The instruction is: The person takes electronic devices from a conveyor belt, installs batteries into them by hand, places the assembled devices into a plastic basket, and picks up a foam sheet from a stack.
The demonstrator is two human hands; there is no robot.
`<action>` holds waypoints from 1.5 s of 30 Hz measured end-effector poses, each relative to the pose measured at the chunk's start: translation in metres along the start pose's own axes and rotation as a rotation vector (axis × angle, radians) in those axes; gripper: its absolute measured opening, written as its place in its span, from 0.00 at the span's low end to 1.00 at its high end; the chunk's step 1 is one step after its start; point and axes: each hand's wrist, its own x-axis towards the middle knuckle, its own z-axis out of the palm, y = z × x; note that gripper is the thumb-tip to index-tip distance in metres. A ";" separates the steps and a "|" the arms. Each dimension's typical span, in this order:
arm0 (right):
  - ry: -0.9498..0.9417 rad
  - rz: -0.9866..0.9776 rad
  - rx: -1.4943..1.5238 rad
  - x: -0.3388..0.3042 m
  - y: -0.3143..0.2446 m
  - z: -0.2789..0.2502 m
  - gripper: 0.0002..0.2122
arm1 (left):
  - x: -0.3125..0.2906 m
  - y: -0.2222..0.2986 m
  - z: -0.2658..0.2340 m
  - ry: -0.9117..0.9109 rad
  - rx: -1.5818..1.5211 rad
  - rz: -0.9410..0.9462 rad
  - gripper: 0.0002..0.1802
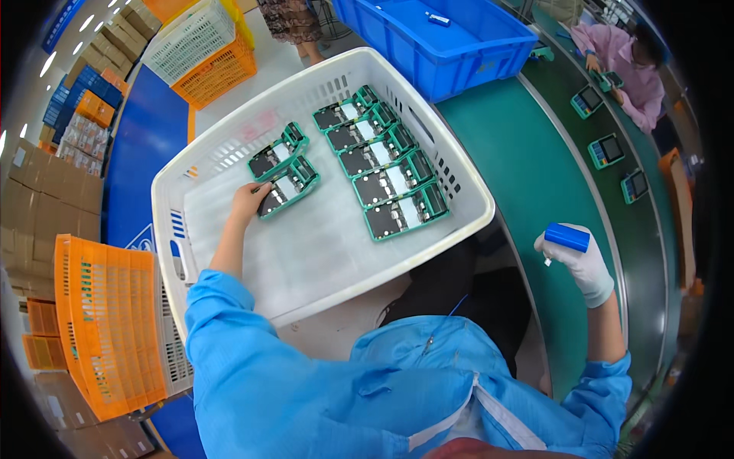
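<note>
My left hand (249, 200), bare, reaches into the white plastic basket (336, 294). Its fingers close on the left end of a green-framed handheld device housing (290, 186), with black and silver inner parts showing. A similar housing (276, 156) lies just beyond it. Along the basket's right side, several more such housings (400, 215) lie in a slanting column. My right hand (587, 269), in a white glove, is raised over the green work surface (535, 168). It grips a blue cylindrical battery pack (567, 237), with a small white connector hanging below.
Beyond the basket stands a blue bin (459, 57) with a small blue battery pack (438, 19) inside. On the right, a conveyor (604, 126) carries several devices, and a co-worker in pink (623, 61) handles one. Orange crates (111, 317) stand at left.
</note>
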 end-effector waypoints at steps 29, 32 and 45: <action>0.329 -0.131 -0.372 0.080 0.074 -0.075 0.20 | 0.027 0.019 0.033 0.240 0.935 0.747 0.56; 0.683 0.029 -0.495 0.026 0.131 -0.126 0.30 | -0.006 0.099 0.060 0.309 0.806 0.862 0.48; 1.473 0.451 -0.701 0.027 0.216 -0.351 0.46 | -0.234 0.302 0.344 -0.618 0.767 1.615 0.40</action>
